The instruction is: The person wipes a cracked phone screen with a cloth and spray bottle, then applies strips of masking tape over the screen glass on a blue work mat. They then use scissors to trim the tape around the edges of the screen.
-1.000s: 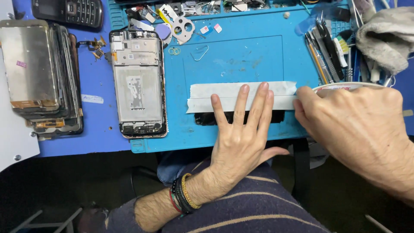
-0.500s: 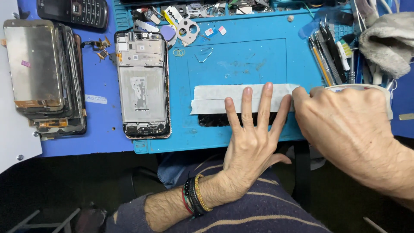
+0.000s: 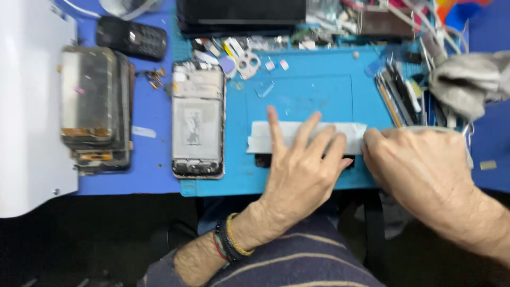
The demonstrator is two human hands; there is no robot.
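A strip of white tape (image 3: 260, 135) lies across a dark flat part (image 3: 261, 160) on the blue work mat (image 3: 297, 90). My left hand (image 3: 303, 167) presses flat on the strip with its fingers spread, and it holds nothing. Beaded bracelets circle that wrist. My right hand (image 3: 419, 170) is at the strip's right end, closed over a tape roll whose pale rim (image 3: 425, 128) shows above the knuckles. The rest of the roll is hidden under the hand.
An opened phone body (image 3: 197, 125) lies left of the tape. Further left are a stack of phone screens (image 3: 95, 106), a black keypad phone (image 3: 132, 38) and a white device (image 3: 26, 106). Hand tools (image 3: 398, 95) and a grey cloth (image 3: 467, 85) sit at the right, small parts (image 3: 239, 56) at the back.
The view has tilted so the bench sits lower in frame. My left hand has turned slightly on the tape, fingers now closer together. The right hand stays at the strip's right end.
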